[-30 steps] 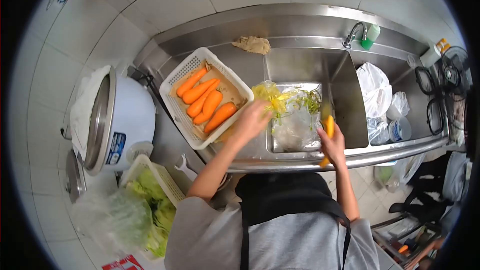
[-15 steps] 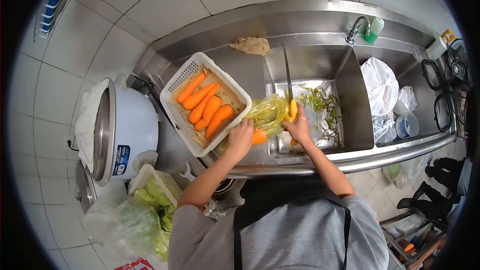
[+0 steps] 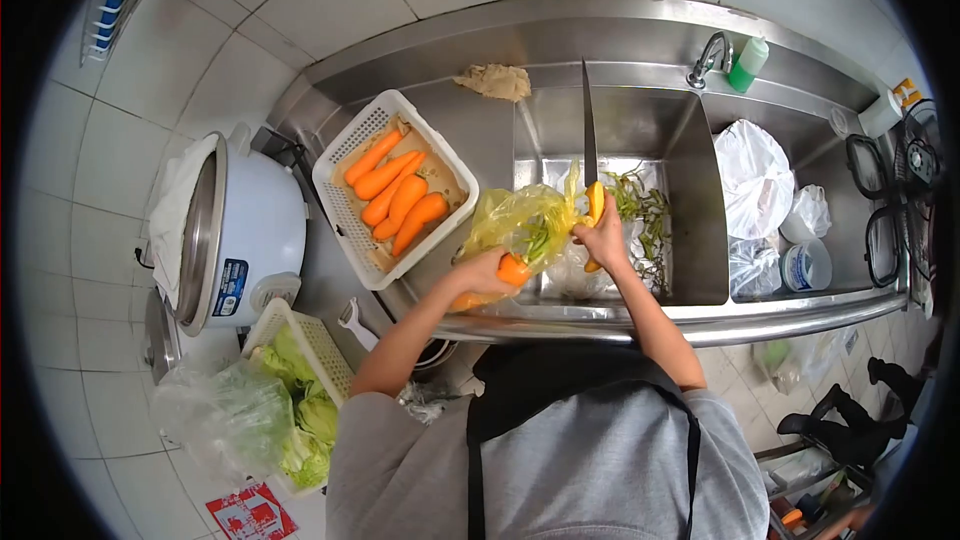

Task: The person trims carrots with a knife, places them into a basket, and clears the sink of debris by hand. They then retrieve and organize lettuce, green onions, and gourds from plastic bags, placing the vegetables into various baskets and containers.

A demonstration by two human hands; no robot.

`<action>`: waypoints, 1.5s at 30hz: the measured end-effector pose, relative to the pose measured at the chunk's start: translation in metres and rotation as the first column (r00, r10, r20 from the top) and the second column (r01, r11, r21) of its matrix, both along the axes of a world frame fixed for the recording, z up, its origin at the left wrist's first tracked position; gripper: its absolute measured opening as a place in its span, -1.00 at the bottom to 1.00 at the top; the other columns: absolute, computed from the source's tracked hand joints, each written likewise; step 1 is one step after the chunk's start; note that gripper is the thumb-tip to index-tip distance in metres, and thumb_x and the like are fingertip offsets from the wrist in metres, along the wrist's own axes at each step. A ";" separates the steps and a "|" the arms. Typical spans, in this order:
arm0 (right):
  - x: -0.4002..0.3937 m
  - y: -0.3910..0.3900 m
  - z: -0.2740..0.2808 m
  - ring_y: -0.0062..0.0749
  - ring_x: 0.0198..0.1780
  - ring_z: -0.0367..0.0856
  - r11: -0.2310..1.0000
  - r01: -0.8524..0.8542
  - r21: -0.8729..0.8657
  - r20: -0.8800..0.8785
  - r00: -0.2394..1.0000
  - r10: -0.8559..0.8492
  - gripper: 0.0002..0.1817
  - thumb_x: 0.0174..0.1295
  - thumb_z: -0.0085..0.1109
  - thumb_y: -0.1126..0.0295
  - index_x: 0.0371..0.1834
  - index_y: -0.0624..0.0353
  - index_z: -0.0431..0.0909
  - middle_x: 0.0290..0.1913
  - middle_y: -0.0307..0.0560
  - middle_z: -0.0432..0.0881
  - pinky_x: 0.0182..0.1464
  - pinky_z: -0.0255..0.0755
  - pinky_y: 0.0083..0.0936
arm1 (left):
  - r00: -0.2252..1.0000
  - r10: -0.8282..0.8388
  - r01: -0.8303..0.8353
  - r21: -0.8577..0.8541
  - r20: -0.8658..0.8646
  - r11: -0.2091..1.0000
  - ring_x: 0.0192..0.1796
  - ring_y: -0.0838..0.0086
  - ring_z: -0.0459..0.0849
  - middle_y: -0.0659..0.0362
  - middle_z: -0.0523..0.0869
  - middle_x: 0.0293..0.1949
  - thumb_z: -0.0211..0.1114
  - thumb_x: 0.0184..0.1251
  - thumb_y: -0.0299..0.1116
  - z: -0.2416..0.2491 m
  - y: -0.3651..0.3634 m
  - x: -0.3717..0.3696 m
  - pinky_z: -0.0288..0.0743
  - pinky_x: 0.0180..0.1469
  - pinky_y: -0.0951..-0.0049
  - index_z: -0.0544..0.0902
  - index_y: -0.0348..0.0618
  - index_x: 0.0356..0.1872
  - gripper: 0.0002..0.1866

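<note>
My right hand (image 3: pixel 603 238) is closed around the yellow handle of a long knife (image 3: pixel 590 125), whose blade points up and away over the sink. Its fingers also touch the edge of a yellow plastic bag (image 3: pixel 505 220). At the near side of the bag, my left hand (image 3: pixel 482 276) is wrapped round a carrot (image 3: pixel 513 270). Something green shows through the plastic beside that carrot. More orange shows below my left hand, partly hidden. To the left, a white basket (image 3: pixel 463 172) holds several carrots (image 3: pixel 407 198) on brown lining.
Green trimmings (image 3: pixel 650 225) lie in the sink basin (image 3: pixel 690 275). White bags (image 3: pixel 752 180) and a tub (image 3: pixel 806 266) fill the right basin. A faucet (image 3: pixel 712 58), green bottle (image 3: pixel 747 65) and brown cloth (image 3: pixel 495 82) line the back. A large cooker (image 3: pixel 262 230) and lettuce basket (image 3: pixel 305 350) stand left.
My left hand has moved down from beside the basket rim and now grips the carrot. The knife in my right hand has swung more upright. The view has shifted slightly.
</note>
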State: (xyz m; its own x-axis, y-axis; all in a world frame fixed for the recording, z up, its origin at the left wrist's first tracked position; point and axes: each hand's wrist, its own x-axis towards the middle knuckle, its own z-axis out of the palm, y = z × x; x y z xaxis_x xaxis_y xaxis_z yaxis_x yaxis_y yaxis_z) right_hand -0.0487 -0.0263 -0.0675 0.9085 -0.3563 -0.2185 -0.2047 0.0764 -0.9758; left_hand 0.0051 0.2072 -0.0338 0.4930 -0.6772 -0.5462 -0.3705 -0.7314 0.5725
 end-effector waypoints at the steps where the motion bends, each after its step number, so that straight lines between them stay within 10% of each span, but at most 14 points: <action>1: -0.004 -0.004 0.015 -0.27 -0.14 0.54 0.999 -0.043 0.033 -0.018 0.999 0.044 -0.20 -0.16 0.20 0.52 0.25 0.23 0.08 -0.04 0.09 0.47 -0.05 0.43 -0.43 | 0.996 0.033 -0.039 0.076 0.077 0.996 -0.01 0.17 0.54 -0.10 0.54 -0.04 0.36 -0.20 -0.11 0.001 -0.006 -0.006 0.39 0.02 0.33 0.42 -0.28 0.01 -0.31; 4: -0.019 -0.014 0.019 -0.30 -0.25 0.55 0.960 -0.117 -0.255 -0.010 0.993 0.118 -0.19 -0.16 0.26 0.47 0.24 0.28 0.09 -0.07 0.09 0.45 -0.10 0.45 -0.41 | 0.968 0.104 -0.144 0.164 0.228 0.976 0.01 0.09 0.52 -0.14 0.53 -0.04 0.37 -0.35 -0.11 0.003 -0.020 -0.022 0.38 0.04 0.26 0.44 -0.27 -0.03 -0.27; 5: -0.023 -0.014 0.008 -0.36 -0.36 0.55 0.871 0.043 -0.490 0.320 0.938 0.133 -0.18 -0.13 0.35 0.38 0.22 0.33 0.11 -0.18 0.06 0.51 -0.23 0.45 -0.41 | 0.950 0.193 -0.233 0.146 0.246 0.961 -0.01 0.09 0.53 -0.14 0.54 -0.06 0.37 -0.34 -0.14 0.004 -0.024 -0.025 0.40 0.02 0.25 0.44 -0.28 -0.04 -0.30; 8: -0.051 -0.008 0.051 -0.35 -0.32 0.56 0.958 -0.111 -0.263 0.032 0.992 0.124 -0.22 -0.05 0.36 0.24 0.21 0.29 0.15 -0.27 0.05 0.58 -0.26 0.40 -0.38 | 0.898 0.351 -0.384 0.082 0.265 0.920 -0.03 0.09 0.55 -0.15 0.56 -0.10 0.37 -0.34 -0.19 0.006 -0.027 -0.021 0.41 -0.01 0.23 0.44 -0.30 -0.05 -0.31; 13: -0.082 -0.018 0.103 0.15 -0.41 0.54 0.864 -0.262 -0.430 0.053 0.948 0.313 -0.54 0.23 0.05 0.23 0.15 0.16 0.26 -0.41 0.26 0.55 -0.34 0.40 -0.26 | 0.861 0.387 -0.423 0.042 0.330 0.905 -0.12 0.05 0.60 -0.19 0.61 -0.23 0.38 -0.36 -0.24 0.008 -0.026 0.004 0.46 -0.04 0.22 0.51 -0.37 -0.15 -0.39; 20: -0.124 -0.031 0.108 0.23 -0.41 0.51 0.675 -0.499 -0.543 -0.201 0.858 0.472 -0.57 0.21 0.04 0.22 0.09 0.19 0.31 -0.49 0.31 0.53 -0.33 0.39 -0.10 | 0.872 0.276 -0.360 0.148 0.405 0.921 -0.27 0.06 0.64 -0.18 0.64 -0.40 0.38 -0.33 -0.25 0.019 -0.043 0.016 0.50 -0.20 0.22 0.61 -0.38 -0.46 -0.60; 45: -0.088 -0.016 0.054 0.26 -0.40 0.53 0.565 -0.472 -0.677 -0.348 0.881 0.320 -0.71 0.20 -0.03 0.30 -0.11 0.24 0.27 -0.54 0.33 0.54 -0.33 0.40 0.01 | 0.812 0.278 -0.344 0.037 0.514 0.938 -0.09 0.09 0.57 -0.06 0.58 -0.17 0.38 -0.21 -0.29 0.016 -0.088 0.013 0.45 -0.08 0.19 0.43 -0.24 -0.18 -0.50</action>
